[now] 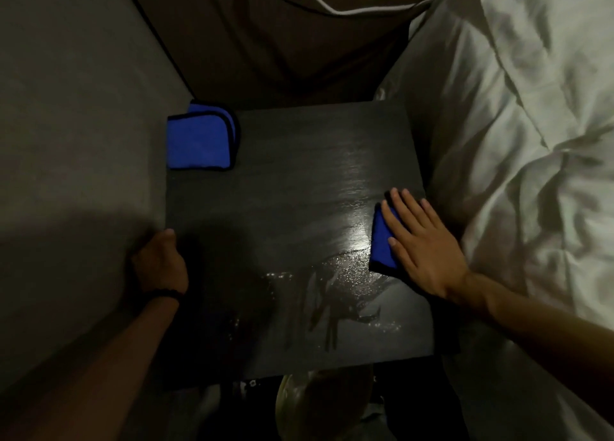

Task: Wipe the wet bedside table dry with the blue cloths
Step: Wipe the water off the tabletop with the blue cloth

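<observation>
A: Where is the right hand (428, 248)?

B: At about three o'clock on the bedside table (282, 161), near the edge by the bed. It lies flat, fingers straight and spread, pressing a blue cloth (382, 238) onto the dark top. Most of that cloth is hidden under the palm; only its left strip and a black-bound corner show.

A: And the left hand (159, 264)?

B: At nine o'clock, on the table's left edge, deep in shadow. The thumb lies on the top and the rest curls over the edge, so it seems to grip the table itself (the fingers are hidden below the edge, so I cannot tell how tightly). A dark band (166, 294) circles the wrist.

A: Is the surface wet?

B: Yes, from the centre toward five o'clock: glistening water (345, 284) with dark streaks through it, bright under a patch of glare beside the right hand. The near-left part is too dark to judge.

A: Any other cloth?

B: A folded blue cloth (199, 141) sits at eleven o'clock on the far-left corner, its left side overhanging the edge, well apart from both hands.

A: Surroundings?

B: White bedding (531, 141) on the right, a grey wall (73, 108) on the left, a white cable (332, 9) at twelve o'clock, cut off by the frame. Something pale and shiny (319, 404) below the near edge is too dim to name.
</observation>
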A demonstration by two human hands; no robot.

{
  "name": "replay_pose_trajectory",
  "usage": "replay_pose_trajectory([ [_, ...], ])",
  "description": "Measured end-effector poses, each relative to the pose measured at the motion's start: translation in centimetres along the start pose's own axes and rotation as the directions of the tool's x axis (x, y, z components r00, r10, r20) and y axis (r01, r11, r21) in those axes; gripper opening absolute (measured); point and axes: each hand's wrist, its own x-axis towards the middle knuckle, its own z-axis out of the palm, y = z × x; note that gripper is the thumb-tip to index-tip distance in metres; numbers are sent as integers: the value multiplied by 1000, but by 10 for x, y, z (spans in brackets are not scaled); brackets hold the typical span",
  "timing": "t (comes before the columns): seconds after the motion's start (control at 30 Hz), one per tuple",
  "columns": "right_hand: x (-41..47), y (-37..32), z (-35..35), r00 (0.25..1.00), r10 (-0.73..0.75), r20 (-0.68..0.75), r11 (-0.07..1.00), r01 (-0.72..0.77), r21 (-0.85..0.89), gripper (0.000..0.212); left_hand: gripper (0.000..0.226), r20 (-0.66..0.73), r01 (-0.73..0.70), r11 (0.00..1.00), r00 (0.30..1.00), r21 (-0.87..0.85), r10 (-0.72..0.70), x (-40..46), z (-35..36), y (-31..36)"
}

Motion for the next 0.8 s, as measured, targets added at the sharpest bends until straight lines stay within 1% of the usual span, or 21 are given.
replay_pose_trajectory([
  [0.07,-4,-11,3,997,74,-8,997,-74,16,64,36,5,37,999,999,3,-37,0,0,0],
  [0.1,-6,-17,4,993,121,-2,992,-121,27,65,36,8,32,999,999,-4,-32,0,0,0],
  [0.2,-8,-40,6,972,233,11,971,-234,51,69,37,5,-17,999,1000,-32,17,0,-2,0],
  [0.3,-9,-76,11,957,288,-13,956,-287,64,68,27,39,-60,998,997,13,59,1,-2,-1],
  [0.4,-3,-116,15,932,360,-46,931,-356,80,65,30,33,33,997,999,-64,-31,3,-2,0],
  [0.5,4,-153,16,919,391,-59,918,-385,93,66,28,-34,86,958,995,-274,-99,0,-2,7],
  [0.53,6,-164,16,917,394,-63,917,-387,96,66,26,-37,94,942,993,-322,-111,-1,-3,9],
  [0.73,22,-220,13,910,412,-45,901,-399,169,65,38,49,181,906,983,-382,-176,2,-2,5],
  [0.8,28,-235,11,912,407,-39,899,-394,190,65,31,84,216,893,976,-395,-199,1,-2,5],
])
